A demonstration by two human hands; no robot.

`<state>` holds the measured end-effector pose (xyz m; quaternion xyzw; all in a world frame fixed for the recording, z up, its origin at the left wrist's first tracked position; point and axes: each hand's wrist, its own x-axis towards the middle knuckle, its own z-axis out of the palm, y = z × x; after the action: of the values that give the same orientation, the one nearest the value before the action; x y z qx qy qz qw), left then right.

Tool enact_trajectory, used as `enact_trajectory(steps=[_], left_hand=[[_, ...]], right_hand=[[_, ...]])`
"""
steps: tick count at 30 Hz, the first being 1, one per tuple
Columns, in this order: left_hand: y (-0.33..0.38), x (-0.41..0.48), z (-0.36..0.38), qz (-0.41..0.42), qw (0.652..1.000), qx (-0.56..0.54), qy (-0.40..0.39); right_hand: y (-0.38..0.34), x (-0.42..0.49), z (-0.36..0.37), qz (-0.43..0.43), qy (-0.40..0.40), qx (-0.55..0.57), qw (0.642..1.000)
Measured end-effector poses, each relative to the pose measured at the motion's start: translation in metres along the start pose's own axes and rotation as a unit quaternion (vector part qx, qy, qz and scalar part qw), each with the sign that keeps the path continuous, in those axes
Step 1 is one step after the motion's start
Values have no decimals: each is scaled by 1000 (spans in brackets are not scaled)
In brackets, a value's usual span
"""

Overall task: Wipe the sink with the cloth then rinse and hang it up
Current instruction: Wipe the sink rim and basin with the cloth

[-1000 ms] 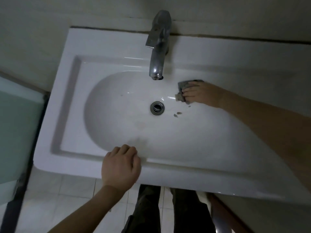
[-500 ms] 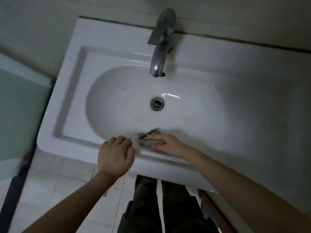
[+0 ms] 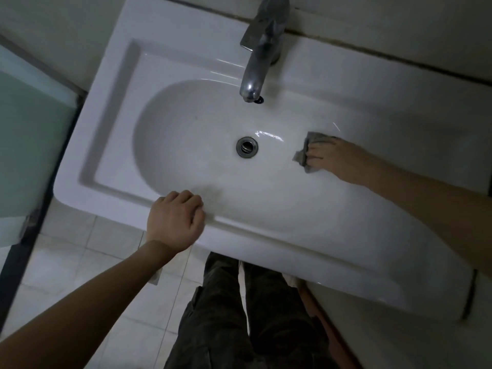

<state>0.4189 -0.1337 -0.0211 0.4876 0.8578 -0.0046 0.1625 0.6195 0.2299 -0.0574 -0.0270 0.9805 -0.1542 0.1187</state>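
A white ceramic sink [image 3: 111,145] fills the view, with a metal drain [image 3: 247,147] in the middle of its basin. A small grey cloth [image 3: 301,157] lies on the basin's right slope, to the right of the drain. My right hand [image 3: 339,161] presses it flat against the ceramic with the fingers stretched out, and the cloth's edges show beyond the fingertips. My left hand [image 3: 174,219] grips the sink's front rim with curled fingers.
A chrome faucet [image 3: 259,49] stands at the back rim, its spout over the basin. No water runs from it. A frosted glass panel [image 3: 29,155] stands to the left. My legs and pale floor tiles [image 3: 80,262] show below the front edge.
My right hand has swept the cloth from the basin's front wall beside my left hand to the right slope. The left hand stays on the front rim.
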Motion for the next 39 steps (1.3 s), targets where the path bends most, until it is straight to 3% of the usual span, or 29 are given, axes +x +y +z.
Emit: enact_trajectory(steps=[4, 6, 11, 13, 19, 28, 31, 34, 36, 39], left_hand=[[1, 1, -3, 2, 1000, 1, 1], [2, 1, -4, -4, 1000, -2, -1], [4, 2, -9, -15, 1000, -4, -20], [4, 2, -10, -18, 1000, -6, -19], [2, 3, -8, -20, 1000, -11, -13], [2, 3, -6, -32, 998, -45, -9], [1, 3, -4, -36, 998, -53, -10], [0, 2, -4, -39, 998, -55, -16], [0, 3, -3, -35, 998, -53, -15], [1, 3, -6, -30, 998, -48, -21]], right_hand=[[-34, 0, 30, 111, 19, 108, 988], [-73, -8, 41, 113, 10, 152, 982], [-156, 51, 64, 148, 36, 404, 902], [-175, 77, 69, 155, 33, 457, 875], [-146, 131, 84, 56, 49, 381, 921], [-101, 260, 72, 42, 156, 192, 968], [-90, 265, 77, 107, 236, 193, 947], [-122, 272, 79, 167, 270, 304, 898], [-145, 269, 75, 108, 220, 392, 887], [-169, 231, 71, -1, 93, 436, 895]])
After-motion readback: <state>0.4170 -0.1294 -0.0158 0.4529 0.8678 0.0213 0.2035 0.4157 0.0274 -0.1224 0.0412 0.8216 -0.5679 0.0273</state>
